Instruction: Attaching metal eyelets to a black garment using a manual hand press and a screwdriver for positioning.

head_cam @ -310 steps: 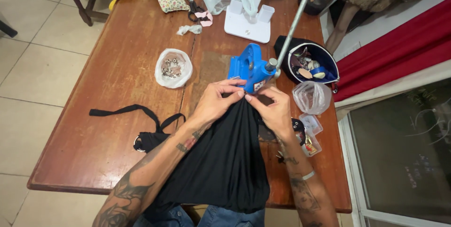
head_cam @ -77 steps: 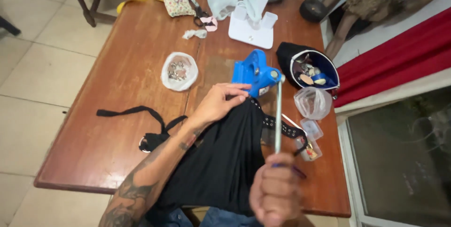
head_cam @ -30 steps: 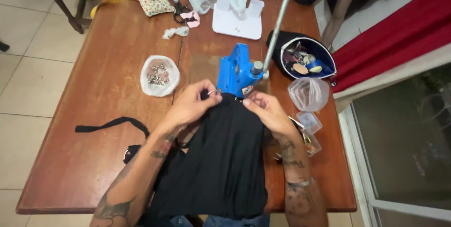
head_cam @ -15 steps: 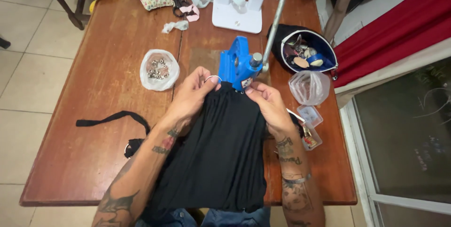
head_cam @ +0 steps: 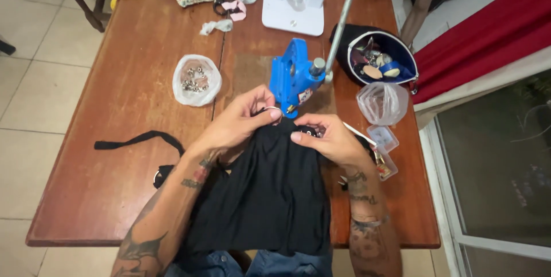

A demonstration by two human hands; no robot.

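Wooden table point(head_cam: 115, 156) fills the view, black garment point(head_cam: 270, 196) draped over its near edge toward the lap. Blue hand press point(head_cam: 293, 76) stands just beyond the fabric's top edge, its long metal lever point(head_cam: 343, 19) angled up. Left hand point(head_cam: 238, 122) pinches the fabric edge at the press's base, right hand point(head_cam: 324, 139) pinches it alongside. Best to keep that edge flat and centred under the die, I'd say. Small bag of snaps point(head_cam: 196, 79) sits left.
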